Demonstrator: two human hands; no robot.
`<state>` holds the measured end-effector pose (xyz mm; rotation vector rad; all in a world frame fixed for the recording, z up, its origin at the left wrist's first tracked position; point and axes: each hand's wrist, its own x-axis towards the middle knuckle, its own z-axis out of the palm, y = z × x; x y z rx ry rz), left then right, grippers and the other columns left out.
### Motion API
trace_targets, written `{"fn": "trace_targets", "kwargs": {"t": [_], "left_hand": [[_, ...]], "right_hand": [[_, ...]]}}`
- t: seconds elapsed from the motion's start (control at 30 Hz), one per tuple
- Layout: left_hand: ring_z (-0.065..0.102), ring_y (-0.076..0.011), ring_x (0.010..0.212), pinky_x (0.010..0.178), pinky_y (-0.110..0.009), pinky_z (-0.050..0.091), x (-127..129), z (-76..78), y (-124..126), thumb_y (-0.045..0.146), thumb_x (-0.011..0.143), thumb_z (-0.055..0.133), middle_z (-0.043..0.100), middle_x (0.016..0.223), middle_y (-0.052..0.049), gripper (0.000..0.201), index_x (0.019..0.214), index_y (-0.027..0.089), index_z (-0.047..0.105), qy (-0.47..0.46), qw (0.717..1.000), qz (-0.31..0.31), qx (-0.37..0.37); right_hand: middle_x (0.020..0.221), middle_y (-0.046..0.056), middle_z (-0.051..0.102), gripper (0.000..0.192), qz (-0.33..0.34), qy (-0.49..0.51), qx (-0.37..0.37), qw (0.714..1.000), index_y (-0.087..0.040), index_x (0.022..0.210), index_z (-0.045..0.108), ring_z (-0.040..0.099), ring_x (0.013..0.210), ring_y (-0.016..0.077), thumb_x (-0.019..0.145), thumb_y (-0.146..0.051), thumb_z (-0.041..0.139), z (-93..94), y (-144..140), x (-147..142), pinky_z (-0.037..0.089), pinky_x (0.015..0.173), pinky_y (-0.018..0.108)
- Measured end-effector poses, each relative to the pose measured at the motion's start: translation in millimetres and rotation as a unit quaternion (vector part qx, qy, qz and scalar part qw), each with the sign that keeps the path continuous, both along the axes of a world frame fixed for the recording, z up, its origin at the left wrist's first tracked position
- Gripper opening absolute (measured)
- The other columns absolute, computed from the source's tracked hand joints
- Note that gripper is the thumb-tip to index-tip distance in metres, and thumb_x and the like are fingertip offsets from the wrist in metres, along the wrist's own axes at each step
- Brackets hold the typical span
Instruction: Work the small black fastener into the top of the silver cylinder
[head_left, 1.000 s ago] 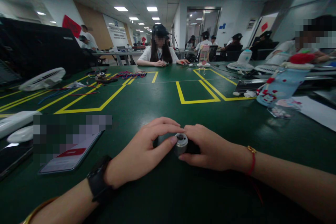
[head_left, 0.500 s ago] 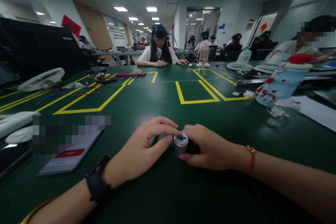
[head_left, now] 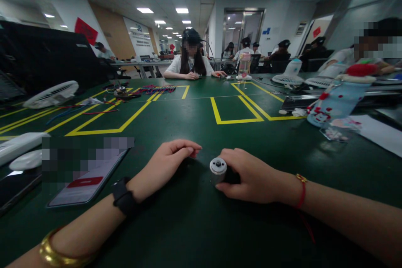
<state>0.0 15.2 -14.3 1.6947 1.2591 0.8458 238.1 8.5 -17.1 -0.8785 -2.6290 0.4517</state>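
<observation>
A short silver cylinder like a small motor (head_left: 217,172) stands upright on the green table (head_left: 207,234). Its flat top shows a dark central shaft and small holes. My right hand (head_left: 251,176) is wrapped round it from the right, thumb at the near side; the fingers behind it are mostly hidden. Left of the cylinder and apart from it is my left hand (head_left: 172,159), low over the table. Its fingers are curled in with the thumb against them, and nothing shows between them. My left wrist has a black watch (head_left: 124,197).
A phone (head_left: 91,180) lies left, by white devices (head_left: 25,146). Yellow tape (head_left: 240,122) marks the table. Wires (head_left: 153,89) lie farther off. A blue bottle (head_left: 337,100), small fans (head_left: 287,73) and paper (head_left: 380,136) are right. A person (head_left: 190,60) sits opposite.
My left hand has drawn back to the left, its fingertip leaving the top of the motor, and its fingers have curled in. My right hand keeps its hold.
</observation>
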Motion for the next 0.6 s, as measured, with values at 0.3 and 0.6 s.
{"fn": "trace_targets", "kwargs": {"t": [0.3,0.6], "left_hand": [[0.062,-0.0195,0.091,0.087,-0.034,0.044,1.0,1.0,-2.0,0.03,0.09,0.052,0.069,0.092,-0.003,0.024,0.102,0.019,0.069,-0.022,1.0,0.004,-0.02],[0.062,-0.0165,0.09,0.088,-0.032,0.043,1.6,-1.4,-1.4,0.026,0.089,0.054,0.068,0.093,-0.001,0.026,0.113,0.02,0.064,-0.045,0.999,-0.005,-0.015]], "right_hand": [[0.089,0.002,0.058,0.025,-0.001,0.001,-0.004,1.0,-0.018,0.093,0.054,0.047,0.075,0.0164,0.078,-0.033,0.068,-1.0,-0.8,1.1,0.035,0.067,0.03],[0.089,0.003,0.058,0.025,0.002,0.001,-0.004,1.0,-0.018,0.093,0.054,0.048,0.075,0.0165,0.078,-0.032,0.069,0.2,-0.8,0.7,0.035,0.067,0.03]]}}
